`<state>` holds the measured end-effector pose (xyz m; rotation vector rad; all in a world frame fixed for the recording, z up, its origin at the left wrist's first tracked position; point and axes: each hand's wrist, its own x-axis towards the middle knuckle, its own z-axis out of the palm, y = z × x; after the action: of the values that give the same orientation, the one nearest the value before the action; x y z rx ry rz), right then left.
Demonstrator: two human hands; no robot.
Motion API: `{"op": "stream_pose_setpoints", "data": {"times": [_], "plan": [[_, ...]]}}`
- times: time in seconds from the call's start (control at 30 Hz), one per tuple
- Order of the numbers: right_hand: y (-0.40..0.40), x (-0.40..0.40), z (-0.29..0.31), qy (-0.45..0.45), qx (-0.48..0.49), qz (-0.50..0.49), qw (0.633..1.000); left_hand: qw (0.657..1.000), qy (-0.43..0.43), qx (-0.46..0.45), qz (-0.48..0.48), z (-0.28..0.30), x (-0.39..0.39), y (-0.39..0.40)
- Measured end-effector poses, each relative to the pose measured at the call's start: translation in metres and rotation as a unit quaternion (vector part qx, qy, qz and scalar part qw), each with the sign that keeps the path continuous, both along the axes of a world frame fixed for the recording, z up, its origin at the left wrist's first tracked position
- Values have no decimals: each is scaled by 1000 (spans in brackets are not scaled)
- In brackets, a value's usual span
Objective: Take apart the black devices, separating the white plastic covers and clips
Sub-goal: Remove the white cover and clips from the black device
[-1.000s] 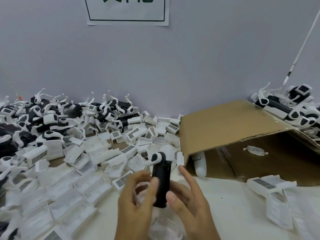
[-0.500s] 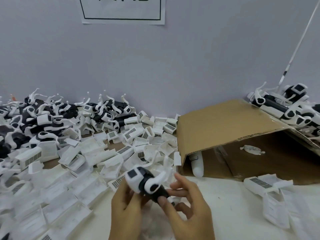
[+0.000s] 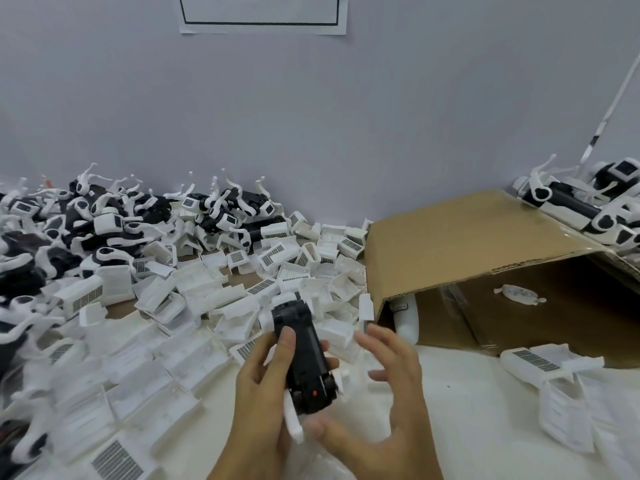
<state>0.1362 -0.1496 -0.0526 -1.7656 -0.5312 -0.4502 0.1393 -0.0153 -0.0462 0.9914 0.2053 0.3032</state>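
My left hand (image 3: pixel 258 393) grips a black device (image 3: pixel 304 358) low in the middle, thumb lying on its top face. A white plastic clip (image 3: pixel 292 419) still hangs under its near end. My right hand (image 3: pixel 384 393) hovers just right of the device, blurred, fingers spread and relaxed, thumb close to the clip. Detached white covers (image 3: pixel 194 317) litter the table to the left. Behind them a heap of black-and-white devices (image 3: pixel 104 220) lies against the wall.
An open cardboard box (image 3: pixel 467 244) lies on its side at right, a white part (image 3: pixel 519 294) inside it. More devices (image 3: pixel 588 206) are stacked behind the box. Several white covers (image 3: pixel 540 362) lie on the white table at right.
The device has turned in my left hand: its long black body now points away, with the white cover gone from its top. My right hand has come off it and spread out.
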Motion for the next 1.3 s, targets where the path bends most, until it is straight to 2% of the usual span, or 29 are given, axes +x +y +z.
{"op": "stream_pose_setpoints", "data": {"times": [0.1, 0.3, 0.67, 0.9, 1.3], "plan": [[2, 1, 1, -13, -70, 77, 994, 998, 33, -44, -32, 0, -1, 2], [0, 1, -2, -30, -54, 57, 996, 998, 17, -36, -41, 0, -1, 1], [0, 2, -2, 12, 9, 92, 996, 999, 3, -31, -19, -4, 1, 2], [0, 1, -3, 47, -42, 44, 997, 1000, 14, -17, -10, -3, 2, 1], [1, 1, -1, 55, -38, 66, 996, 999, 18, -35, -14, -1, 1, 1]]}}
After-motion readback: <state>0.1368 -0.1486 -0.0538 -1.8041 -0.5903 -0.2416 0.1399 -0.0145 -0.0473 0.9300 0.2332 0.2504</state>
